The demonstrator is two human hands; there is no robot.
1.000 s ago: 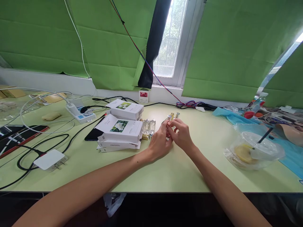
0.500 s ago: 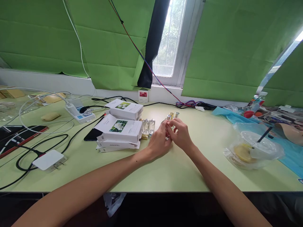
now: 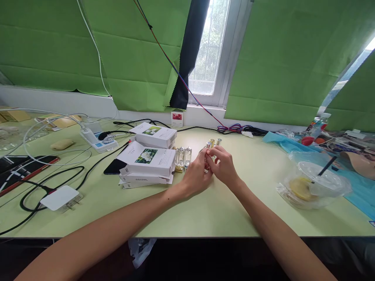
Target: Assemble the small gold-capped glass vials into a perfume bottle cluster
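Note:
Near the middle of the table, my left hand (image 3: 197,175) and my right hand (image 3: 224,164) meet with their fingers pressed together around a small bottle (image 3: 206,167), mostly hidden by the fingers. Silver and gold caps (image 3: 219,141) of other small bottles show just behind my hands. Several clear glass bottles (image 3: 184,157) lie side by side left of my left hand. Next to them are stacked white boxes with flower pictures (image 3: 146,158), and another white box (image 3: 155,133) lies behind.
A power strip (image 3: 99,141), tangled cables and a white charger (image 3: 61,198) occupy the left. At right, a lidded drink cup (image 3: 310,179) in a clear bag stands beside blue sheeting (image 3: 354,187). A small box (image 3: 177,119) leans against the back wall.

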